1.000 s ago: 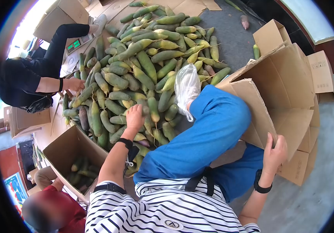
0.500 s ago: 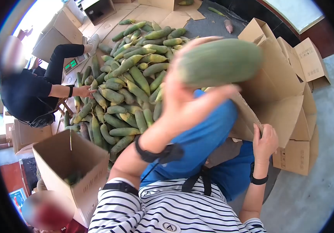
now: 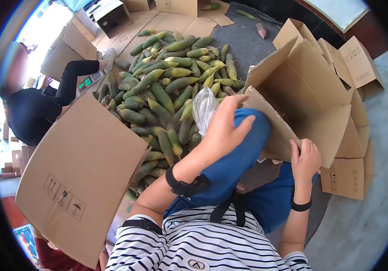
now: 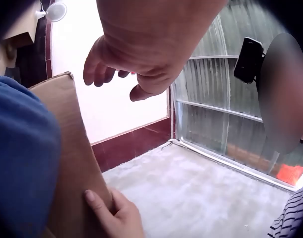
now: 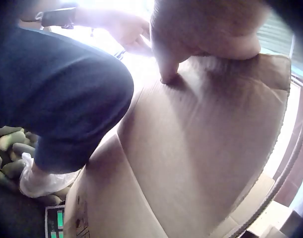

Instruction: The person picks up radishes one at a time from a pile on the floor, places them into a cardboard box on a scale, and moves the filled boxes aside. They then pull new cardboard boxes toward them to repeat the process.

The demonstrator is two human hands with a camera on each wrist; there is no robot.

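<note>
My left hand (image 3: pixel 224 130) is held out empty over my raised knee, thumb apart from the fingers, near the rim of an open cardboard box (image 3: pixel 318 86). With my right hand (image 3: pixel 306 160) I grip the edge of that box's near flap, thumb on top. The left wrist view shows my left hand (image 4: pixel 141 49) above, its fingers hanging loosely, and my right hand (image 4: pixel 119 218) on the cardboard below. In the right wrist view my right hand (image 5: pixel 206 29) is against the flap (image 5: pixel 201 134). The box's bottom is hidden. A big pile of green radishes (image 3: pixel 158 97) lies beyond my knee.
Another cardboard box (image 3: pixel 85 176), tilted, blocks part of the left side. A seated person in dark clothes (image 3: pixel 31 108) is behind it, near a scale (image 3: pixel 85 83) with a green display. More boxes (image 3: pixel 345 178) stand on the right. A plastic bag (image 3: pixel 204 107) covers my foot.
My left hand picked a green radish from the pile, carried it right to the box, and is now empty. The left-hand box has been raised and tilted. My right hand keeps its grip.
</note>
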